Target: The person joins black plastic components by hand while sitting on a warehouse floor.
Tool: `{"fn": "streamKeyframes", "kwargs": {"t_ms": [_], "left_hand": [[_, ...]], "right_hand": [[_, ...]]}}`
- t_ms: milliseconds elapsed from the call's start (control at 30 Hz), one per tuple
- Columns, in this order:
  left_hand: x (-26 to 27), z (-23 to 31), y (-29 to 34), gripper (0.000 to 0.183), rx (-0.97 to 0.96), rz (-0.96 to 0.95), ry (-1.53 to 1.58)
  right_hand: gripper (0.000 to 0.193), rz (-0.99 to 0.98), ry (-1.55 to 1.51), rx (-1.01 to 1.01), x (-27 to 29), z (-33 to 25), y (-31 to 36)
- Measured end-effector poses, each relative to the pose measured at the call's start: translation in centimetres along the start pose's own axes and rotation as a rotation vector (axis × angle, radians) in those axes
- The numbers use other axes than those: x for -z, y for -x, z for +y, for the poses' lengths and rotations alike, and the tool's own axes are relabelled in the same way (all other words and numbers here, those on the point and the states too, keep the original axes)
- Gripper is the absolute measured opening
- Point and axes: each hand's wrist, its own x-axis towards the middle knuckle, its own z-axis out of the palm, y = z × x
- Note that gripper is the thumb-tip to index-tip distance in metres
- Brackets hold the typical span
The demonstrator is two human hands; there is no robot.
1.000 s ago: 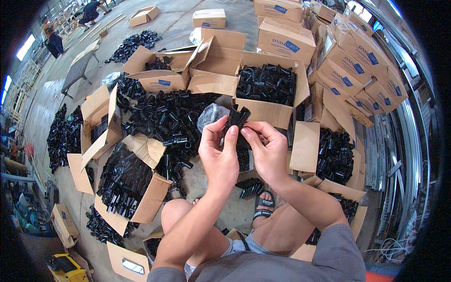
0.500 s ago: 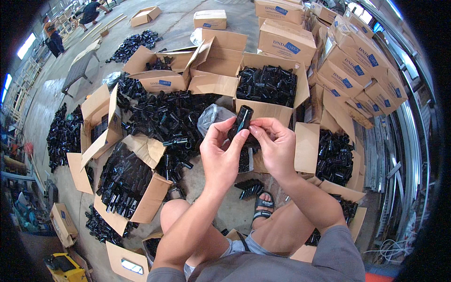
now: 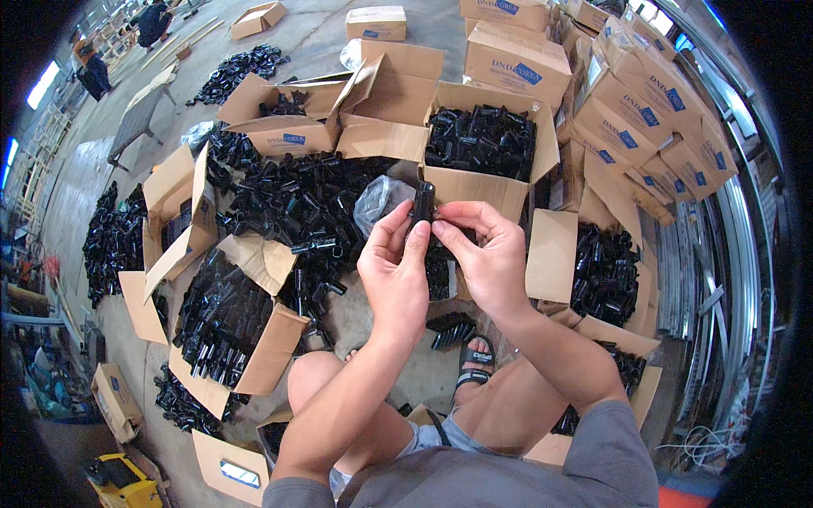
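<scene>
A glossy black pipe joint (image 3: 424, 201) stands nearly upright between my two hands, in front of my chest. My left hand (image 3: 393, 273) grips it from the left, thumb on the near side and fingers behind. At its lower right side, my right hand (image 3: 487, 254) pinches with thumb and forefinger; whether a small part sits between those fingertips is hidden. Just beyond the hands lie a clear plastic bag (image 3: 379, 203) and a large heap of similar black joints (image 3: 292, 199). An open carton full of black joints (image 3: 480, 144) stands behind them.
Open cartons of black parts surround me, including a tilted carton (image 3: 279, 347) at left and another carton's flap (image 3: 550, 256) at right. Stacked closed boxes (image 3: 518, 72) rise at the back right. A small row of joints (image 3: 450, 330) lies by my sandalled foot (image 3: 476, 360). Two people are far left.
The joint has turned in my fingers: its round open end faced me before, and now a narrower side shows. Both hands have shifted slightly left.
</scene>
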Motion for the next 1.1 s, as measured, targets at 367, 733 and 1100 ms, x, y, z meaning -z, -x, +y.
{"fn": "streamKeyframes", "kwargs": {"t_ms": [367,733,1100], "left_hand": [[-0.4,0.6,0.0,0.036,-0.18,-0.056,-0.079],[-0.3,0.7,0.2,0.038,-0.203,-0.102,-0.08],[-0.4,1.0,0.3,0.038,-0.315,-0.122,-0.168]], "right_hand": [[0.014,0.024,0.218,0.186,0.5,0.1,0.0],[0.017,-0.027,0.163,0.099,1.1,-1.4,0.2],[0.012,-0.048,0.463,0.448,1.5,-1.5,-0.2]]}}
